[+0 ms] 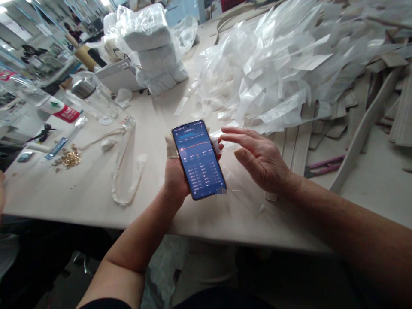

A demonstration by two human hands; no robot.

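Observation:
A phone (pixel 200 162) with a lit blue screen, showing a graph and rows of small text, rests in my left hand (pixel 176 181). The fingers of that hand wrap round it from beneath and partly show at its right edge. Beige and white wrappings cover some of the fingers on both sides of the phone. Just right of the phone, my right hand (pixel 262 161) hovers with its fingers apart and nothing in them. Its fingertips point toward the screen's upper right edge.
Clear plastic strips (pixel 273 73) are heaped at the upper right beside beige straps (pixel 299 146) and a purple-handled tool (pixel 325 166). Wrapped white stacks (pixel 154 56) stand behind. Bottles (pixel 62 109) and small gold pieces (pixel 71 158) lie at left on the table (pixel 148 216).

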